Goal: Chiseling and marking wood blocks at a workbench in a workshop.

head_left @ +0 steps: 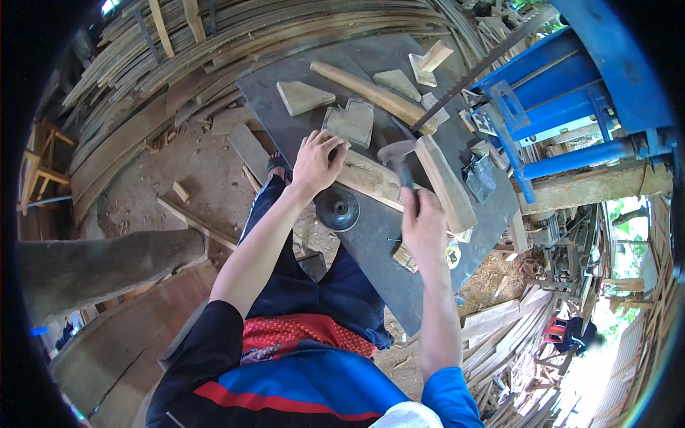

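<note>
My left hand (320,164) is closed over the left end of a short wooden block (371,176) lying on the dark tabletop (403,292). In my right hand (426,225) is a hammer (397,150), gripped by its dark handle. Its metal head is over the block's far edge, slightly blurred; whether it touches the wood I cannot tell. A round dark metal disc (337,208) with a central hub sits at the near table edge, below my left hand. Just right of the hammer lies a thick wooden beam (446,182).
Cut wood pieces (305,98) and a long curved piece (371,91) lie at the table's far side. A blue machine frame (549,107) with a saw blade (485,68) stands at right. A tape measure (452,255) is beside my right wrist. Stacked planks (235,57) line the back.
</note>
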Action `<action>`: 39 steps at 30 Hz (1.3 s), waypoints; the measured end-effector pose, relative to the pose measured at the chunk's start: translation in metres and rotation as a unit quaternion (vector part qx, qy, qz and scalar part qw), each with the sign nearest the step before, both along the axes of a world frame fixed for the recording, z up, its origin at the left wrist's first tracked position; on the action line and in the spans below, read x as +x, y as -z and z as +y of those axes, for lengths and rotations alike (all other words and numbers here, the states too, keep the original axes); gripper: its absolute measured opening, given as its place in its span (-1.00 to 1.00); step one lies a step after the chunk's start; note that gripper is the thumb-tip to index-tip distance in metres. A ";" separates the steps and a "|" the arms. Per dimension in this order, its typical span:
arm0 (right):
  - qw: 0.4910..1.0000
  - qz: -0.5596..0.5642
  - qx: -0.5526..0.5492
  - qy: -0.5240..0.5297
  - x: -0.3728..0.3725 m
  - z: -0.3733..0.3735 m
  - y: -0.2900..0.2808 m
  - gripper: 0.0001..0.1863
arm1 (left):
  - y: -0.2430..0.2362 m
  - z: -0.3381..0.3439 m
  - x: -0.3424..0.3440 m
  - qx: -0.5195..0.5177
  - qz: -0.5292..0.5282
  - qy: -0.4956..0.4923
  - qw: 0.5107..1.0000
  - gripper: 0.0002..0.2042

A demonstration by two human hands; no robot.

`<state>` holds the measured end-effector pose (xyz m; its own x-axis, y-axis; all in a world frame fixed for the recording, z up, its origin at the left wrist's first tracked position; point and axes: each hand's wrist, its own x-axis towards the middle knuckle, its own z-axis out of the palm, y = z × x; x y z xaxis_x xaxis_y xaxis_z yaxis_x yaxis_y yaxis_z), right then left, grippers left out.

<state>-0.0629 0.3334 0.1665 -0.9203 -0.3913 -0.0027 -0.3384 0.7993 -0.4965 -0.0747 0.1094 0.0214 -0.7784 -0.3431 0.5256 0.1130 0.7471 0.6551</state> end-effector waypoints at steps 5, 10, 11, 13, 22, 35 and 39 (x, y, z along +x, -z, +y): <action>0.977 0.191 -0.091 -0.011 0.005 0.000 0.013 -0.65 | -0.004 -0.001 0.000 0.019 -0.016 0.009 1.000 -0.85; 0.994 0.104 -0.025 -0.008 0.012 0.006 0.037 -0.63 | -0.002 0.000 -0.002 0.024 -0.023 0.012 0.999 -0.85; 0.996 0.086 -0.029 0.003 0.013 0.009 0.029 -0.64 | -0.002 0.000 0.000 0.025 -0.018 0.014 0.999 -0.84; 0.982 0.162 -0.097 -0.006 0.024 0.000 0.004 -0.65 | -0.002 -0.002 0.004 0.026 -0.020 0.007 0.999 -0.84; 0.996 0.084 -0.020 0.006 0.022 0.010 0.023 -0.68 | 0.001 0.001 0.006 0.033 -0.048 0.013 0.998 -0.85; 0.989 0.107 -0.095 0.034 0.037 0.005 0.007 -0.68 | -0.005 0.000 0.002 0.024 -0.022 0.004 0.999 -0.87; 0.980 0.161 -0.088 0.078 0.031 0.002 0.036 -0.66 | -0.010 0.003 0.003 0.035 -0.026 0.013 0.999 -0.84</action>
